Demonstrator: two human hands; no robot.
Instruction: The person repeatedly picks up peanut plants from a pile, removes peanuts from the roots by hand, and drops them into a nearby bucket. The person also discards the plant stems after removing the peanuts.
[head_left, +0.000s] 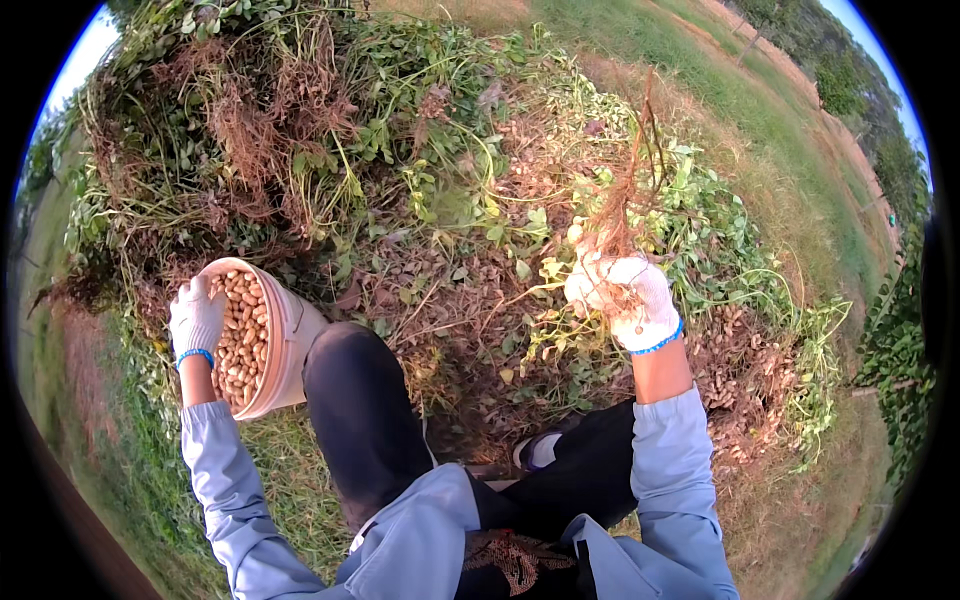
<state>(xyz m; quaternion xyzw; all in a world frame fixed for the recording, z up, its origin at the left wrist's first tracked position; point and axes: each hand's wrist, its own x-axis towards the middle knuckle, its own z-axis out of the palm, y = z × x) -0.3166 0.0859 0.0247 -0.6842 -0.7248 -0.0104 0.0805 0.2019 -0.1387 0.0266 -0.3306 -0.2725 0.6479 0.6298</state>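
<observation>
A pale plastic bucket (300, 330) nearly full of unshelled peanuts (244, 330) stands left of my bent knee. My left hand (198, 315), in a white knit glove with a blue cuff, lies at the bucket's far left rim, over the edge of the peanuts; whether it holds any cannot be told. On the right, my gloved right hand (626, 296) is closed around a pulled peanut plant (621, 202), its reddish roots pointing up and away from me and its yellow-green leaves hanging to the left of the glove.
A tall heap of uprooted peanut plants (255, 127) rises at the upper left. Loose peanuts (727, 375) lie among stems at the right, beside my right forearm. Dry leaf litter (450, 300) covers the ground ahead. Grass (697, 60) and a row of trees lie beyond.
</observation>
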